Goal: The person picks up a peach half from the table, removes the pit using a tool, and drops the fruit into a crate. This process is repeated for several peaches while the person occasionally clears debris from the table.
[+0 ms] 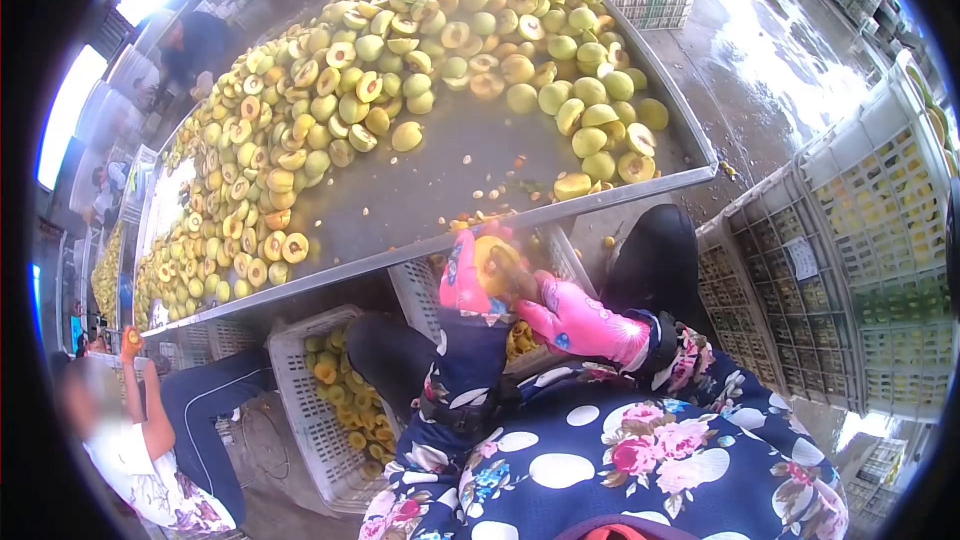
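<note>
In the head view, my left hand, in a pink glove, is closed around a yellow peach half just below the near edge of the metal table. My right hand, also in a pink glove, is closed close beside the fruit. A dark brownish shape sticks out from its fingers against the peach; blur hides what it is. Under both hands, a crate between my knees holds yellow fruit pieces, partly covered by my arms.
Many whole and halved green-yellow peaches are heaped on the table, with loose stones near its front rim. A white crate of peach halves stands at my left. Stacked crates rise at right. A co-worker sits at left.
</note>
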### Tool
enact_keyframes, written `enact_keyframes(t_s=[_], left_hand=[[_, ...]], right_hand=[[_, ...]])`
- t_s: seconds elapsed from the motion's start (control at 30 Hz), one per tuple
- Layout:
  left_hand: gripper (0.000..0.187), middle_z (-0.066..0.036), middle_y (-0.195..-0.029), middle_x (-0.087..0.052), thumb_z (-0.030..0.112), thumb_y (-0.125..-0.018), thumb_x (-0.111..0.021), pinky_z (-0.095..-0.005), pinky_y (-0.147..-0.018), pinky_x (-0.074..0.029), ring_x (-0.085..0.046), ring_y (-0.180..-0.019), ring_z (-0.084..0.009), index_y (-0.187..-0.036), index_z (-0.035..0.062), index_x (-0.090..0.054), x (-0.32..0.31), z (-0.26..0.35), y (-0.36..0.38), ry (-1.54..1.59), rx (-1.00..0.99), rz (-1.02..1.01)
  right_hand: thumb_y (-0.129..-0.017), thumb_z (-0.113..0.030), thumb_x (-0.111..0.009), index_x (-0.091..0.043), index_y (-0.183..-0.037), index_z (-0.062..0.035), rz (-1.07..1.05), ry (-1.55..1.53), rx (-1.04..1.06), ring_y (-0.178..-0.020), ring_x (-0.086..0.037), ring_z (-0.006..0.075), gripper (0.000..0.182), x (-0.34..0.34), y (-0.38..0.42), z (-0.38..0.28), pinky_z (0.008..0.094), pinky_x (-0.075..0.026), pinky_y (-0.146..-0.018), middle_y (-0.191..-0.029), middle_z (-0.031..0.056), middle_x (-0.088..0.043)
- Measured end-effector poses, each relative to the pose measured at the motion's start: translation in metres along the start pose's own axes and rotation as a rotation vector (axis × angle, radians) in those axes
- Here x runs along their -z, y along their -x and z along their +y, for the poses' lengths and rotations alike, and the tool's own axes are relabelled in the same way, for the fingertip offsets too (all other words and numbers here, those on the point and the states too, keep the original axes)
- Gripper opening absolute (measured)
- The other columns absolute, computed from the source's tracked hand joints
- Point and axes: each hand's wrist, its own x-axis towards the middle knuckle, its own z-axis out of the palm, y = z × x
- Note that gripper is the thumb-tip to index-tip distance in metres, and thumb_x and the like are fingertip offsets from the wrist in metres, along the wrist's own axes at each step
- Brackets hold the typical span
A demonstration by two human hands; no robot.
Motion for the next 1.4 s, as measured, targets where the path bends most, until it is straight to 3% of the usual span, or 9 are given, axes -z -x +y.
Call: enact_keyframes(t_s=[0.33,0.6,0.8,1.03,1.1,1.13,1.23,1.3,1.4], left_hand=[[0.037,-0.010,-0.089,-0.063,0.035,-0.092,-0.047,-0.0287,-0.062,-0.052,-0.061,-0.070,-0.0173,-0.105,0.0018,-0.057,0.024,-0.006,-0.013,-0.497,0.073,-0.056],[0.037,-0.011,-0.089,-0.063,0.037,-0.092,-0.047,-0.0279,-0.060,-0.052,-0.061,-0.070,-0.0160,-0.101,0.0017,-0.058,0.029,-0.022,-0.007,-0.414,-0.025,-0.018],[0.042,-0.011,-0.090,-0.061,0.040,-0.093,-0.041,-0.0295,-0.058,-0.052,-0.060,-0.066,-0.0183,-0.105,0.0021,-0.055,0.029,-0.028,0.000,-0.200,-0.021,0.037],[0.034,-0.011,-0.097,-0.060,0.038,-0.092,-0.045,-0.0358,-0.059,-0.053,-0.059,-0.081,-0.0257,-0.100,0.0078,-0.056,0.080,0.002,-0.005,0.610,0.065,0.052],[0.034,-0.011,-0.097,-0.060,0.038,-0.091,-0.047,-0.0374,-0.060,-0.054,-0.059,-0.079,-0.0251,-0.101,0.0073,-0.056,0.134,0.032,-0.008,0.346,-0.337,-0.110],[0.032,-0.011,-0.096,-0.061,0.035,-0.090,-0.049,-0.0379,-0.062,-0.053,-0.060,-0.080,-0.0261,-0.101,0.0068,-0.057,0.158,0.062,0.001,0.212,-0.275,0.038],[0.033,-0.015,-0.094,-0.064,0.031,-0.085,-0.058,-0.0385,-0.072,-0.052,-0.063,-0.084,-0.0284,-0.101,0.0021,-0.061,0.243,0.126,0.005,-0.766,-0.423,0.525],[0.039,-0.018,-0.094,-0.064,0.031,-0.080,-0.065,-0.0356,-0.079,-0.049,-0.063,-0.088,-0.0278,-0.101,-0.0012,-0.062,0.233,0.160,0.012,-2.024,-0.291,0.732],[0.036,-0.013,-0.084,-0.064,0.029,-0.079,-0.065,-0.0299,-0.062,-0.049,-0.062,-0.068,-0.0190,-0.101,0.0010,-0.061,0.210,0.176,-0.046,-1.804,-0.328,0.538]], right_hand=[[-0.087,-0.022,-0.049,-0.044,-0.099,0.0089,-0.281,0.249,-0.043,-0.078,-0.061,0.0379,0.034,0.020,-0.002,-0.001,0.0418,-0.045,-0.065,-0.079,0.0274,-0.059],[-0.090,-0.033,-0.049,-0.048,-0.090,-0.0019,-0.516,-0.553,-0.426,-0.046,-0.046,0.0073,0.031,0.022,0.000,0.000,0.0207,-0.038,-0.039,-0.058,0.0001,-0.044],[-0.088,-0.029,-0.050,-0.050,-0.086,-0.0036,-0.620,-1.111,-0.333,-0.038,-0.034,0.0051,0.026,0.000,0.007,0.020,0.0175,-0.032,-0.036,-0.051,-0.0042,-0.036],[-0.089,-0.026,-0.048,-0.049,-0.086,-0.0044,-0.780,-0.944,-0.333,-0.038,-0.040,0.0053,0.021,0.004,-0.001,0.018,0.0180,-0.031,-0.034,-0.055,-0.0025,-0.045],[-0.088,-0.024,-0.048,-0.050,-0.085,-0.0064,-0.678,-0.725,-0.369,-0.038,-0.042,0.0045,0.018,0.000,-0.007,0.013,0.0173,-0.031,-0.034,-0.057,-0.0016,-0.049],[-0.085,-0.021,-0.050,-0.053,-0.086,-0.0047,-0.632,-0.446,-0.420,-0.041,-0.050,0.0163,0.017,-0.012,-0.017,0.035,0.0266,-0.040,-0.038,-0.059,0.0057,-0.054],[-0.083,-0.024,-0.052,-0.055,-0.087,-0.0015,-0.620,0.630,0.490,-0.054,-0.058,0.0316,0.023,-0.016,-0.018,0.122,0.0391,-0.047,-0.050,-0.065,0.0153,-0.059],[-0.080,-0.026,-0.054,-0.057,-0.088,0.0013,-0.654,0.544,0.303,-0.072,-0.058,0.0393,0.029,-0.021,-0.029,0.124,0.0452,-0.047,-0.062,-0.075,0.0206,-0.060],[-0.082,-0.030,-0.053,-0.058,-0.083,-0.0002,-0.520,0.490,0.046,-0.075,-0.059,0.0369,0.030,-0.030,-0.042,0.124,0.0433,-0.046,-0.062,-0.074,0.0199,-0.061]])
